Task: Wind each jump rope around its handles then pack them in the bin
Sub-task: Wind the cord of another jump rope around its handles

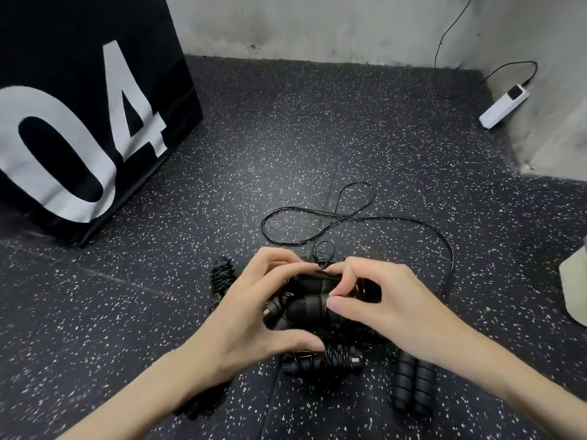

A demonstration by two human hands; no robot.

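A: What do the hands hold?

B: Both grip one pair of black ribbed handles (pixel 306 308) at the centre of the view, above the speckled floor (pixel 286 128). The left hand (pixel 254 312) wraps round them from 8 o'clock; the right hand (pixel 381 309) pinches thin black cord against them at the top.

A: And the rope itself?

B: Its loose cord (pixel 317 214) lies in a figure-eight on the floor at 12 o'clock, trailing round to 2. A wound rope (pixel 222 276) lies at 9 o'clock, another wound rope (pixel 336 360) under the hands, bare handles (pixel 413 382) at 5.
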